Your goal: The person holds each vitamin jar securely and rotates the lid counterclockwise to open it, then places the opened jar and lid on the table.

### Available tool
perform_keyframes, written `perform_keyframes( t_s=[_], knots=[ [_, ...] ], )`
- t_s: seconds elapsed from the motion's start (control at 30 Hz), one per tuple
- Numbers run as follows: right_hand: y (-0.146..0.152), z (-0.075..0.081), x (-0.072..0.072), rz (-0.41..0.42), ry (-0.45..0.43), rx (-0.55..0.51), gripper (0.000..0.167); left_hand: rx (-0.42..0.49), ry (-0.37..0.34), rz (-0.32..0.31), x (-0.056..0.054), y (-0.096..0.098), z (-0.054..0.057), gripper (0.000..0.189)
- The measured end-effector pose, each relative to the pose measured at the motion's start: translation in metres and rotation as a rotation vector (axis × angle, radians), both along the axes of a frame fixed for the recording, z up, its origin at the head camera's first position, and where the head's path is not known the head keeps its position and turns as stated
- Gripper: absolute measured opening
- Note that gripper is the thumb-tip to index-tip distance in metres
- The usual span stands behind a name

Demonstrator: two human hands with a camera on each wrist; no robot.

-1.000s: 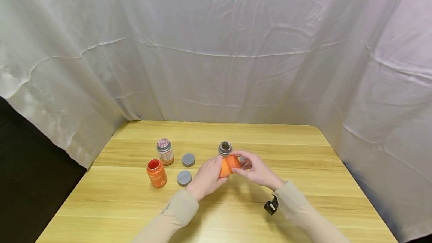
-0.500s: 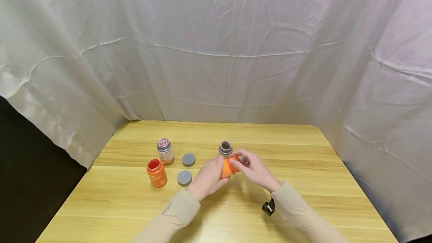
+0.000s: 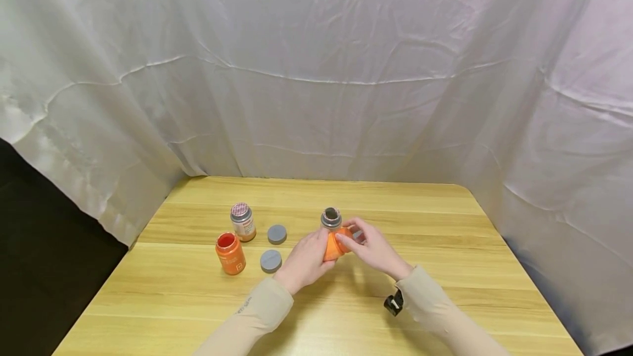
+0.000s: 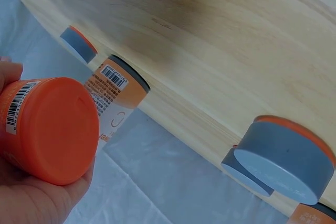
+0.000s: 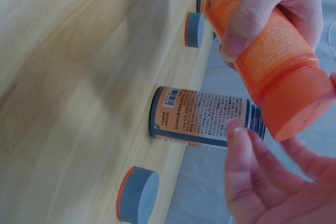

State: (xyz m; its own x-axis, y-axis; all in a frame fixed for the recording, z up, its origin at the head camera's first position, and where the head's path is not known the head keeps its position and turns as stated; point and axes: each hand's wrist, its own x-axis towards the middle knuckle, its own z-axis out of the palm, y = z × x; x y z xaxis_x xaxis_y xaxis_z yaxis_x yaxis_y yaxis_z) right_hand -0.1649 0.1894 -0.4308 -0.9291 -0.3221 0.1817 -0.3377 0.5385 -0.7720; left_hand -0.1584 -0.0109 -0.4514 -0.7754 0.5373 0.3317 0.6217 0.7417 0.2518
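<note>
My left hand (image 3: 303,260) grips an orange bottle (image 5: 268,43) round its body, tilted with its neck toward the right. On the orange screw cap (image 5: 296,100) are the fingers of my right hand (image 3: 376,249), which holds it from the other side. The cap sits on the bottle's neck. The bottle's round base faces the left wrist camera. Just behind both hands stands an uncapped jar (image 3: 331,217) with a dark neck and a printed orange label, upright on the table.
Left of the hands, an open orange jar (image 3: 230,255) stands near a dark-necked jar (image 3: 243,225) with a patterned seal on top. Two grey lids (image 3: 270,261) lie between these and my left hand. Another grey lid (image 5: 139,195) rests on the wooden table (image 3: 420,213) behind my right hand.
My right hand has shifted slightly left and its fingers have turned on the cap; over the last half second it barely moves. The left hand keeps its grip on the bottle.
</note>
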Motion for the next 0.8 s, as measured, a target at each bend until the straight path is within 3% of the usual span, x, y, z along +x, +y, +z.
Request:
perform_keyframes(
  t_s=[0.37, 0.8],
  knots=[
    [0.0012, 0.0035, 0.0001, -0.035, -0.294, -0.04, 0.049, -0.014, 0.007, 0.006, 0.0026, -0.0016, 0.0015, 0.049],
    [0.0015, 0.0046, 0.0004, -0.008, -0.304, -0.072, 0.045, -0.028, -0.01, 0.015, 0.001, -0.0018, -0.0012, 0.049]
  ],
)
